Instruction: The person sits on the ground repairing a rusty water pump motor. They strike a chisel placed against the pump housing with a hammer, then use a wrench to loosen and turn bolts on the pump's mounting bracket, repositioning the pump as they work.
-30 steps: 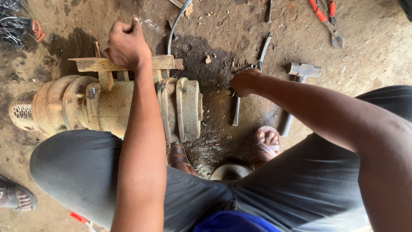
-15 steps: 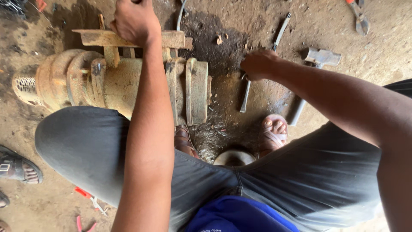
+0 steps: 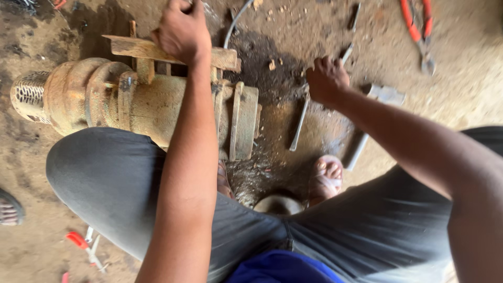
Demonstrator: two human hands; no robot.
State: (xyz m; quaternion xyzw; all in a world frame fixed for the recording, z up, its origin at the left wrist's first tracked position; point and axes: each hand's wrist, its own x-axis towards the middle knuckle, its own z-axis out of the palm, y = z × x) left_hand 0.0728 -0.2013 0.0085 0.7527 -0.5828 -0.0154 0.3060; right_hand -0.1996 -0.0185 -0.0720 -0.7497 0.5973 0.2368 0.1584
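Note:
A rusty, yellowish cast-iron pump body (image 3: 152,107) lies on its side on the dirt floor, between my knees. Across its top rests a worn wooden plank (image 3: 131,48). My left hand (image 3: 181,29) is closed over the plank near its middle. To the right, my right hand (image 3: 327,78) is curled around the upper end of a thin metal rod (image 3: 298,128) that lies on the ground beside the pump's flange (image 3: 245,123). My bare foot (image 3: 327,175) stands just below the rod.
A hammer (image 3: 369,126) lies right of the rod, and red-handled pliers (image 3: 419,31) at the top right. A red-handled screwdriver (image 3: 78,241) lies at the lower left. Another person's sandalled foot (image 3: 8,209) shows at the left edge. The pump's perforated strainer (image 3: 29,94) points left.
The view has shifted a little over the pump. Both hands stay where they were, the left on the plank and the right at the rod's end.

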